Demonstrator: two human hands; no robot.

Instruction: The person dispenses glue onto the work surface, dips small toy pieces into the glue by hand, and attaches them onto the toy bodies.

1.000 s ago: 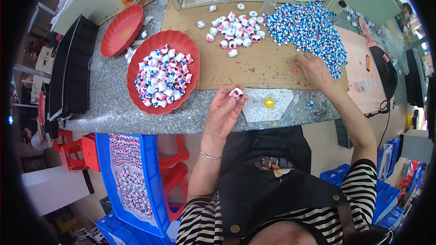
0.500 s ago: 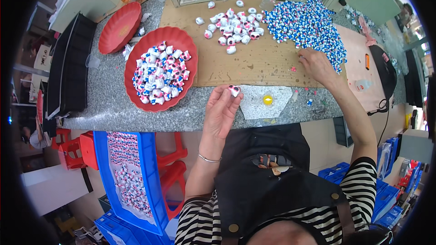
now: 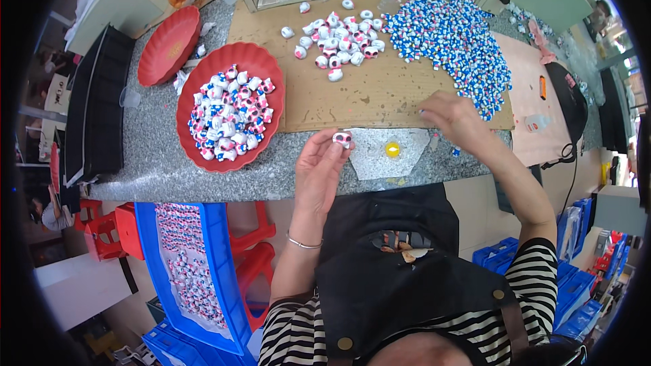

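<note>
Pinches a small white toy with dark and pink markings in the left hand, fingers clamped on it, just left of the yellow pot. Holds the right hand beyond and to the right of the pot, fingers bent; cannot tell whether closed on anything. Has, beyond the pot, loose white toys on cardboard and, farther right, small blue-and-white pieces; well left of the pot, a filled red bowl on the grey surface.
</note>
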